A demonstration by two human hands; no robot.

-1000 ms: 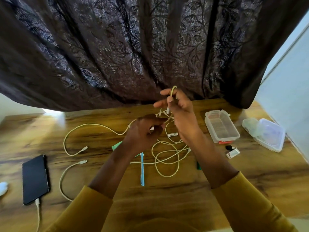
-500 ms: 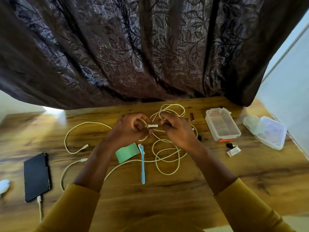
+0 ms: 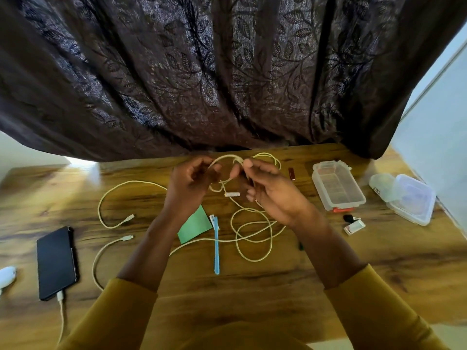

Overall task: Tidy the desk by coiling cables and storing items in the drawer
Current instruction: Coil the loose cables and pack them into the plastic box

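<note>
A long white cable [image 3: 252, 234] lies in loose loops on the wooden desk [image 3: 252, 294]. Both hands are raised over the far middle of the desk with a small loop of that cable between them. My left hand [image 3: 190, 184] pinches the loop's left side. My right hand [image 3: 269, 188] pinches the right side near its top, and the cable's white plug [image 3: 232, 194] hangs below the loop. A second white cable [image 3: 113, 205] curves on the desk to the left. The drawer is not in view.
A black phone [image 3: 56, 262] with a charging lead lies at the left, a white object [image 3: 6, 276] beside it. A green paper [image 3: 194, 224] and blue pen [image 3: 216, 245] lie in the middle. An open clear box [image 3: 337, 185], lidded container [image 3: 409, 198], small red item [image 3: 292, 173] and white adapter [image 3: 355, 227] sit right. A dark curtain [image 3: 214, 72] hangs behind.
My right hand came down from its raised position and both hands met at the cable's plug. Now they hold a small loop between them, with the plug hanging below it.
</note>
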